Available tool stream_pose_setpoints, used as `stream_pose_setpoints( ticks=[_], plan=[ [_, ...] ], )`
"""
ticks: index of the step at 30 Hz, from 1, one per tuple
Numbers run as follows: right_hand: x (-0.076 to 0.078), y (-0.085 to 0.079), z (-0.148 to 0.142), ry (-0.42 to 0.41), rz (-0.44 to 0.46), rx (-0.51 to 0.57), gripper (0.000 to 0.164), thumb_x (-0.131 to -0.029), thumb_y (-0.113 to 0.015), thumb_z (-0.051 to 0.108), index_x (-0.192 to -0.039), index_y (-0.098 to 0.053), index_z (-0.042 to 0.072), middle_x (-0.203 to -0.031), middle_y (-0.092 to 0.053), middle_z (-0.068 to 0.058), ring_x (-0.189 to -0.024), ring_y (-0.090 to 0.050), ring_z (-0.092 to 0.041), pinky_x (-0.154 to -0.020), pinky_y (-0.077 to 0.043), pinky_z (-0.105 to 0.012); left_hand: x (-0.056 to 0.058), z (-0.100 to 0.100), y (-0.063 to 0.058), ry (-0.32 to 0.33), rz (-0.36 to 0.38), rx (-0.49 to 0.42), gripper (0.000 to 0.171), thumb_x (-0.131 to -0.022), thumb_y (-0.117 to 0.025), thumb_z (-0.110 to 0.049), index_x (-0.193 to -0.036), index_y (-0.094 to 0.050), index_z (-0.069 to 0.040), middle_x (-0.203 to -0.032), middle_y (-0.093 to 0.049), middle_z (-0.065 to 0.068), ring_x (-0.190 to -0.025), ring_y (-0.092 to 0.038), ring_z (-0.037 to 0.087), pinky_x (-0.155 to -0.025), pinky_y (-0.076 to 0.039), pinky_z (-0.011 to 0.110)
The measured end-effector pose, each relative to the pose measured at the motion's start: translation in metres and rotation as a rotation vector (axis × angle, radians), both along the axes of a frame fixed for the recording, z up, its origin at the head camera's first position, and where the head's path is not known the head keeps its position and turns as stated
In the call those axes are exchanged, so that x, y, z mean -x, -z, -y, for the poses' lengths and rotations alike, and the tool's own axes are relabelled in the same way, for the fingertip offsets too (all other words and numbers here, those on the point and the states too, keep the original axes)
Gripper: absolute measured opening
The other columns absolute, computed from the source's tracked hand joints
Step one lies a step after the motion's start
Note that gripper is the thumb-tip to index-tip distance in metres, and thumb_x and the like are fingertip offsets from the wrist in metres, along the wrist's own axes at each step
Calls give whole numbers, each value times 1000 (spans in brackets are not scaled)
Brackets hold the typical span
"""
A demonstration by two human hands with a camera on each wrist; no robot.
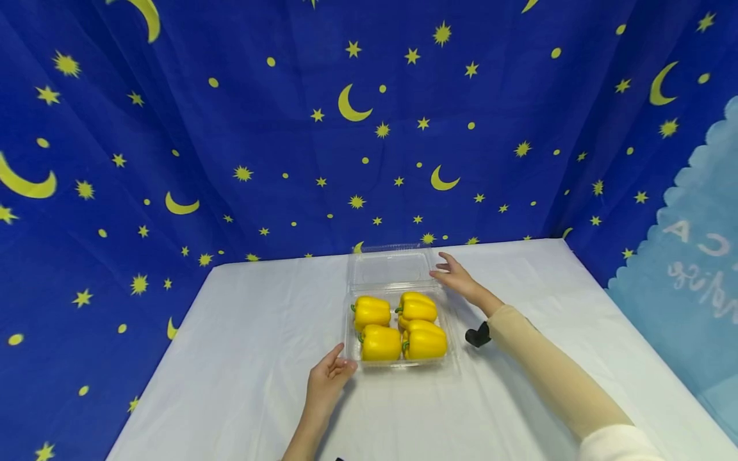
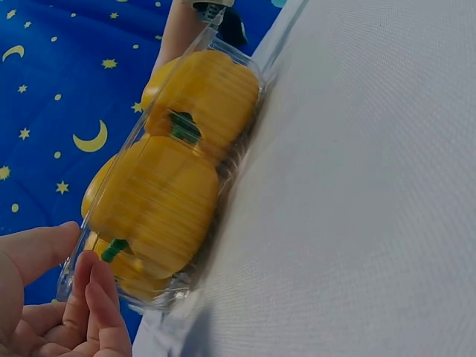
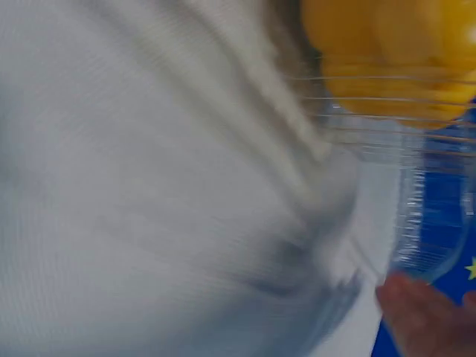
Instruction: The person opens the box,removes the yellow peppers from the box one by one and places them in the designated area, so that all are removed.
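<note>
A clear plastic clamshell container [image 1: 348, 346] lies on the table with its lid [image 1: 389, 267] folded back toward the curtain. Several yellow bell peppers [image 1: 380, 344] with green stems fill its base. My left hand [image 1: 327, 379] is at the front left corner, thumb and fingers loosely bent. In the left wrist view, the left thumb tip [image 2: 71, 232] is right at the clear rim, beside the peppers [image 2: 160, 201]. At the lid's right edge is my right hand [image 1: 458, 282], fingers extended and thumb apart. Its blurred fingertips [image 3: 409, 297] reach the lid's corner in the right wrist view.
A white cloth covers the table [image 1: 259, 333]. Behind it hangs a blue curtain [image 1: 277, 141] with yellow moons and stars. A small black device [image 1: 478, 335] sits by my right sleeve. A light blue panel [image 1: 692, 256] with white lettering stands at the right.
</note>
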State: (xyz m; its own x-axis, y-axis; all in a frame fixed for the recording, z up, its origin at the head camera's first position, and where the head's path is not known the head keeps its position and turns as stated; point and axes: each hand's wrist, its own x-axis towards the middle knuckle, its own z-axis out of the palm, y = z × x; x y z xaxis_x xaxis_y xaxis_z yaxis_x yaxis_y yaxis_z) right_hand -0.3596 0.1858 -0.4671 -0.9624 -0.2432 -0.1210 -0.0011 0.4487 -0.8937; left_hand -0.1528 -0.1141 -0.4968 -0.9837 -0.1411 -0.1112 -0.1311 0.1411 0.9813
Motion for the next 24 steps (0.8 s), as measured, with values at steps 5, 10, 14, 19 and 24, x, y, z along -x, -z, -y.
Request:
stream_pose_setpoints(
  ticks=[5, 10, 14, 19, 24],
  plan=[
    [-9, -17, -7, 100, -177, -137, 57, -95, -56, 18, -142, -34, -5, -138, -43, -32, -125, -45, -46, -102, -43, -53, 2, 0, 0, 11, 5, 4, 63, -85, -70, -14, -138, -44, 7, -92, -64, 5, -76, -58, -1, -68, -49, 12],
    [-38, -34, 3, 68, -453, -295, 37, -91, -62, 15, -121, -57, -7, -120, -59, -27, -111, -56, -42, -95, -47, -52, 0, 1, 0, 33, 12, -3, 68, -85, -70, -11, -141, -38, 8, -93, -63, 4, -78, -59, -1, -69, -50, 11],
    [-67, -43, 22, -39, -530, -393, 38, -88, -65, 18, -119, -60, -3, -119, -61, -21, -110, -58, -38, -93, -49, -52, -1, 3, 0, 39, 10, -20, 71, -84, -70, -8, -143, -34, 8, -91, -63, 3, -77, -60, -2, -70, -51, 10],
    [-88, -42, 41, -124, -449, -477, 52, -85, -70, 26, -128, -55, 0, -127, -58, -18, -116, -56, -35, -94, -49, -50, 2, 3, 1, 54, -11, -38, 71, -84, -70, -6, -143, -33, 9, -90, -63, 3, -75, -59, -2, -69, -51, 11],
    [-90, -31, 52, -136, -358, -529, 64, -83, -72, 33, -135, -48, 3, -133, -53, -20, -119, -54, -36, -94, -49, -52, 1, 3, 1, 54, -25, -50, 70, -83, -69, -6, -142, -35, 8, -92, -63, 8, -75, -59, -2, -69, -51, 11]
  ],
)
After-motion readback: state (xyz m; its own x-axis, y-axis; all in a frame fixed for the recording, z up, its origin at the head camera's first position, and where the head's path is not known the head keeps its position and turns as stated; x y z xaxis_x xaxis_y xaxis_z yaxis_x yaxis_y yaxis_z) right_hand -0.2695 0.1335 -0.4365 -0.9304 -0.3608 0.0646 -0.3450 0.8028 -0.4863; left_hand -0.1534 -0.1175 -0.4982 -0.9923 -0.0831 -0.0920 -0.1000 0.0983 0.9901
